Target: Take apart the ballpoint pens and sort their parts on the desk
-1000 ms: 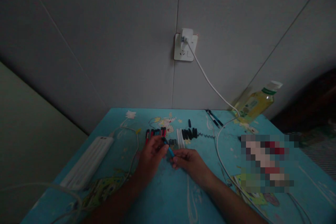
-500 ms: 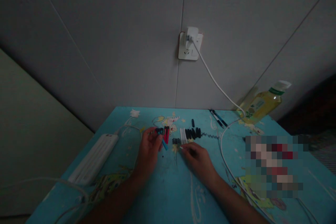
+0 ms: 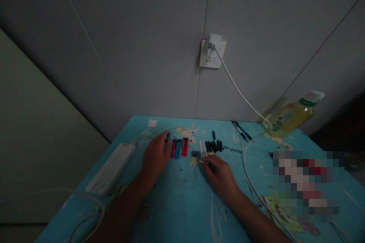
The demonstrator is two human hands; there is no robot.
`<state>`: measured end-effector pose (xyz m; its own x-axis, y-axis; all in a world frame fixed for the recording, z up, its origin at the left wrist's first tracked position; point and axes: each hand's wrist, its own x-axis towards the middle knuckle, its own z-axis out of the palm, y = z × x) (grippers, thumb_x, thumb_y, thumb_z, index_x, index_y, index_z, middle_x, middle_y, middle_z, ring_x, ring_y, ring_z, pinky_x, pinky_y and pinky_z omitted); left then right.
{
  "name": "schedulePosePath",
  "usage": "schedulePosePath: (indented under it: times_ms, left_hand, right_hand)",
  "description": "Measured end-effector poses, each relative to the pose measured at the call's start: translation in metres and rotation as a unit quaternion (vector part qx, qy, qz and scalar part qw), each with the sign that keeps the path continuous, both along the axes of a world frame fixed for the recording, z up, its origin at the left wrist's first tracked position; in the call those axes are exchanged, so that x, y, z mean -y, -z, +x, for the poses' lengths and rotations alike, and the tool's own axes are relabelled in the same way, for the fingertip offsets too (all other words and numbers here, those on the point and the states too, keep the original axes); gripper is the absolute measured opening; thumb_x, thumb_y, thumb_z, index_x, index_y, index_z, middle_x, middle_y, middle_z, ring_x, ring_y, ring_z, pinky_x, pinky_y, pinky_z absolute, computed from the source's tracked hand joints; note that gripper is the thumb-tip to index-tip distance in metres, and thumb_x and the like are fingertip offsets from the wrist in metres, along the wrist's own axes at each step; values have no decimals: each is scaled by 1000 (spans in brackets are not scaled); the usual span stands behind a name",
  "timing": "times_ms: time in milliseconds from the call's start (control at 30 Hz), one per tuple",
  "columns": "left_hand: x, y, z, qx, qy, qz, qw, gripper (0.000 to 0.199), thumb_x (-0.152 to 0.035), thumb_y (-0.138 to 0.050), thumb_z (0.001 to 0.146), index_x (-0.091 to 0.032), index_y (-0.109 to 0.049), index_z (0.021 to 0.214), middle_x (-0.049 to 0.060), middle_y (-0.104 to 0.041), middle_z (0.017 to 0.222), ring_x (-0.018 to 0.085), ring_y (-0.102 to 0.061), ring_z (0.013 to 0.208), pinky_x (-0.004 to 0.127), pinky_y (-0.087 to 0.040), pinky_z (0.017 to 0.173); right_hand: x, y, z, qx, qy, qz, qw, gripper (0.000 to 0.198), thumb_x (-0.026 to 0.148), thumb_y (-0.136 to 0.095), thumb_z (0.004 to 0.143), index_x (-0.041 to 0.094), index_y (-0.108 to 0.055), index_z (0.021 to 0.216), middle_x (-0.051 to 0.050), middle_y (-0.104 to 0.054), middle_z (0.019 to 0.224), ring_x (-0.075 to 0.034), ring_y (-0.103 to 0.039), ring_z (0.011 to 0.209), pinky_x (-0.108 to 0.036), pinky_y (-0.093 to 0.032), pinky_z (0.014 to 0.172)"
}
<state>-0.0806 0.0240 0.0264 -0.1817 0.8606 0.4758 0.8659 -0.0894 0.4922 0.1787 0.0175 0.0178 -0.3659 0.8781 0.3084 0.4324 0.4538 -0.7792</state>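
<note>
My left hand point(image 3: 156, 153) is closed at the left of the row of pen parts. A small dark piece point(image 3: 168, 135) shows at its fingertips, too dim to name closely. Beside these fingers lie red pen barrels point(image 3: 185, 147) and blue pen barrels point(image 3: 178, 149) with dark ends, side by side. My right hand point(image 3: 218, 171) pinches a thin white stick point(image 3: 201, 161), of which only the tip shows. Just beyond it are several white sticks point(image 3: 203, 147), short dark pieces point(image 3: 195, 153) and a row of black pen caps point(image 3: 213, 146).
A single black cap point(image 3: 213, 134) and pens point(image 3: 241, 130) lie farther back. Dark springs point(image 3: 232, 149) stretch right toward a white cable point(image 3: 244, 159). A bottle of yellow liquid point(image 3: 296, 115) leans by the wall; a power strip point(image 3: 111, 169) lies left. One area on the right is blurred out.
The blue barrel that my left hand held now lies among the red ones, released. That hand has shifted left and back. My right hand stays by the white sticks; the view has tilted slightly.
</note>
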Motion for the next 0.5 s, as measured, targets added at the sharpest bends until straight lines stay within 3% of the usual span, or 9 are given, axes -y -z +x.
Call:
schedulePosePath:
  times_ms: [200,500]
  left_hand:
    - [-3,13,-4,-121,-30,-109,986,35,-28,-41,97,-16,-55,127,13,-66,113,24,-61,103,34,-44,92]
    - [-3,21,-6,-128,-38,-136,982,36,-28,-39,98,-18,-50,131,13,-65,115,23,-62,102,32,-44,87]
  right_hand:
    - [2,0,0,6,-14,8,1000,22,30,-50,95,22,-70,102,-7,-67,95,-19,-63,85,-32,-49,77]
    - [5,-2,-2,9,-28,8,1000,24,32,-49,96,23,-71,101,-7,-68,96,-20,-64,86,-33,-51,78]
